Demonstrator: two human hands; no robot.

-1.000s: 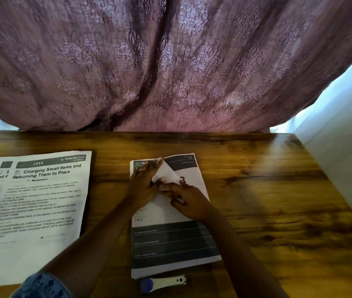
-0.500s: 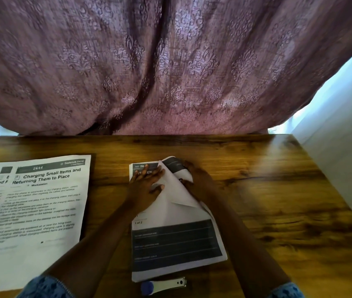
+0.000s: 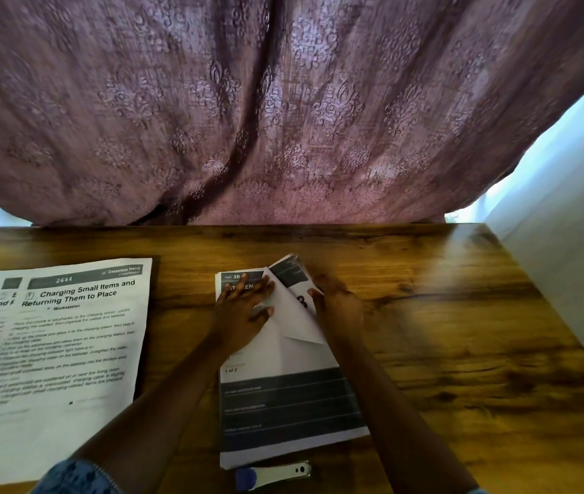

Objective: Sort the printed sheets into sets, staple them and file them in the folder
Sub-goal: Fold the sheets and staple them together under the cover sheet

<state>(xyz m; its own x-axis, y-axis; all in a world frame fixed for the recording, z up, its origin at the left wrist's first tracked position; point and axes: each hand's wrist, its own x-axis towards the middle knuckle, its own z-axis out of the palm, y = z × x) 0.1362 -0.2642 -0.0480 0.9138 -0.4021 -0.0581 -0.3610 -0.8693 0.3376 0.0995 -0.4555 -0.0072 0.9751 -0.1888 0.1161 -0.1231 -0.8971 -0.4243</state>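
The left hand (image 3: 244, 311) lies flat, fingers spread, pinning the set (image 3: 283, 404) under it to the bench (image 3: 461, 333) so nothing slides. The right hand (image 3: 337, 304) pinches the top sheet (image 3: 297, 326) at its folded-back corner, likely checking the page beneath. The stapler (image 3: 272, 475) lies near the wrists, ready for binding.

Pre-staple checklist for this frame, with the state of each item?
1. Left hand pressing the centre set flat: ok.
2. Top sheet lying flat: not ok, its far right corner is folded over.
3. Right hand grip on that fold: cannot tell, blurred.
4. Stapler within reach: ok, lying at the set's near edge, not held.
5. Left pile apart from the set: ok, bare table between.
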